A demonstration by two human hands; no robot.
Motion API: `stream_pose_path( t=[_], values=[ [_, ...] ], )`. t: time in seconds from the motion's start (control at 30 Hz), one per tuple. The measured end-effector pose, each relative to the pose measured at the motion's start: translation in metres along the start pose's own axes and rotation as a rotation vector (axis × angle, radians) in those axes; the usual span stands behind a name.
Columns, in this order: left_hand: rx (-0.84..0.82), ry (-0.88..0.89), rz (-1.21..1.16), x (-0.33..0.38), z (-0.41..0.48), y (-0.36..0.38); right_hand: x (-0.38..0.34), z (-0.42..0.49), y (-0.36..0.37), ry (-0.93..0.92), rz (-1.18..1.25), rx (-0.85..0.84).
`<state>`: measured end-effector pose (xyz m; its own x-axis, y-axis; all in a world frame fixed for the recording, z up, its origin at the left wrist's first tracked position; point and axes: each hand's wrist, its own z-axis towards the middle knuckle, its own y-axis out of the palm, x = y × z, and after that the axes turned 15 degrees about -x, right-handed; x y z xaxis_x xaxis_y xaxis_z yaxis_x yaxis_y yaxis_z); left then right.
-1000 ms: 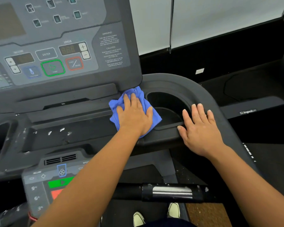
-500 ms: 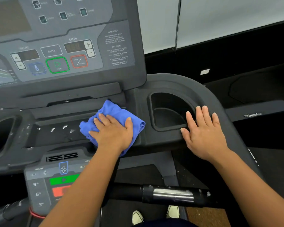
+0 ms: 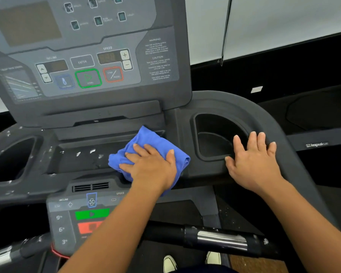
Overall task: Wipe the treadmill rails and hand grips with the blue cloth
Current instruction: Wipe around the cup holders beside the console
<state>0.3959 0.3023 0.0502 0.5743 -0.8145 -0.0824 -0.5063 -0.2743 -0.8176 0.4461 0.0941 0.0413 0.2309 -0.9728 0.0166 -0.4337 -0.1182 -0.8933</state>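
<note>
L hand (image 3: 152, 164) flat on blue cloth (image 3: 146, 138), R hand (image 3: 252, 160) flat on scuffed console (image 3: 77, 160) (white wall (image 3: 283, 26))

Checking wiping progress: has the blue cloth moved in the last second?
Yes: the blue cloth slid left, off the rim of the right cup holder, onto the tray toward the white marks.

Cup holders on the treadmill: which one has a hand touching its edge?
The cup holder on the right, where the right hand rests flat on its rim. The cup holder on the left has no hand by it.
</note>
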Motion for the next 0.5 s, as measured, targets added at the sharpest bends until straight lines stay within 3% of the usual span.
stream_pose_path(
  t=[0.17, 0.3, 0.4, 0.5],
  values=[
    [0.163, 0.154, 0.067, 0.027, -0.021, 0.024, -0.04, 0.001, -0.016, -0.266, 0.159, 0.179],
    [0.082, 0.24, 0.139, 0.01, -0.013, 0.02, -0.074, 0.002, -0.024, -0.614, 0.446, 0.34],
    [-0.043, 0.422, 0.124, -0.017, -0.003, -0.006, -0.101, -0.004, -0.028, -0.86, 0.578, 0.239],
    [-0.132, 0.633, -0.154, -0.057, -0.001, -0.03, -0.124, -0.004, -0.022, -0.964, 0.548, 0.001]
  ],
)
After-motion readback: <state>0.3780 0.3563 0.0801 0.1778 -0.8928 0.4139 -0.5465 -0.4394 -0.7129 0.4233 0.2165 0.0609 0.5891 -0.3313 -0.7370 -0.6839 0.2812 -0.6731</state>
